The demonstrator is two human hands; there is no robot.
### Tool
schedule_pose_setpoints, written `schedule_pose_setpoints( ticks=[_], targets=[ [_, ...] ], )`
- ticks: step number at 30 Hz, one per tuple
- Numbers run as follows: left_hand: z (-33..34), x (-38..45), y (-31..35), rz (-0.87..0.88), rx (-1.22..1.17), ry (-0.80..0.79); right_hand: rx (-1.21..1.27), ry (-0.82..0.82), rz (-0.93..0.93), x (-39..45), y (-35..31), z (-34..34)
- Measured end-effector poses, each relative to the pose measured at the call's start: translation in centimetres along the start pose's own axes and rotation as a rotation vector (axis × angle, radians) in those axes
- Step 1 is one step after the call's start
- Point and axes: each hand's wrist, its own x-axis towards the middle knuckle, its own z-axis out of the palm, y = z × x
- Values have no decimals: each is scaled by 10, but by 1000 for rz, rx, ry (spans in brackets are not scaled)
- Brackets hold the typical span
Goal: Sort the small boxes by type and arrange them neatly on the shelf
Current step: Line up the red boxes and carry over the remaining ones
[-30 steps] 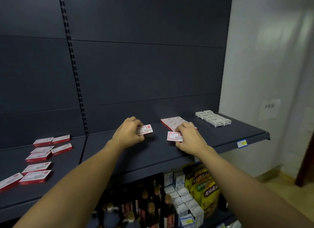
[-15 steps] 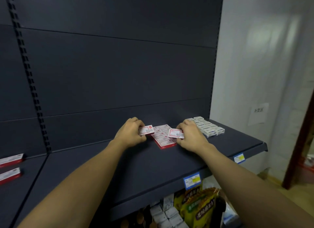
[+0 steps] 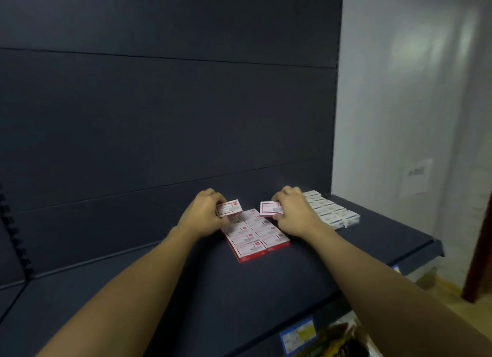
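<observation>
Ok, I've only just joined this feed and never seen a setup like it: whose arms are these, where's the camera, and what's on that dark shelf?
There is no machine here. A person wears one wide-angle camera on the head, looking forward and down, so the two bare arms are theirs. The left hand pinches a small red-and-white box; the right hand pinches another box of the same kind. Both hover over a tidy block of matching red-and-white boxes lying flat on the dark shelf. Further right sits a separate group of white boxes.
</observation>
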Motion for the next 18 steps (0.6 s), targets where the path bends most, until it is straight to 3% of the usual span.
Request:
schedule_pose_setpoints(
  ticks=[12,18],
  targets=[
    [21,19,5,-279,70,25,163,-95,-224,70,28,42],
    [34,21,16,-418,-3,142,190,-132,-318,86,40,58]
  ],
)
